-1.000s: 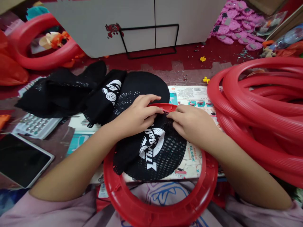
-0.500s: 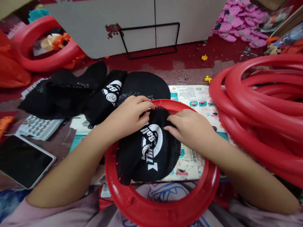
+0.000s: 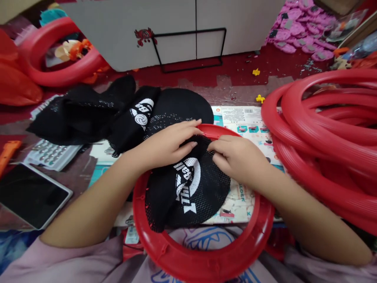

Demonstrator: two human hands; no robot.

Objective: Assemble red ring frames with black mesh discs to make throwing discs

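A red plastic ring leans toward me, its near side over my lap. Across its opening hangs a black mesh net with white lettering. My left hand reaches over the far left of the ring; its fingers stretch out onto the rim and the thumb is apart, resting on the net. My right hand is closed, pinching the upper right edge of the net near the far rim. The pinching fingertips are partly hidden.
More black nets lie beyond the ring and to the left. Red rings are heaped at right. A tablet-like device and a tray of metal parts lie at left. A white board stands behind, with pink parts beside it.
My left fingers have straightened and slid right along the far rim. My right fingers have curled tighter on the net, whose right side has spread outward.
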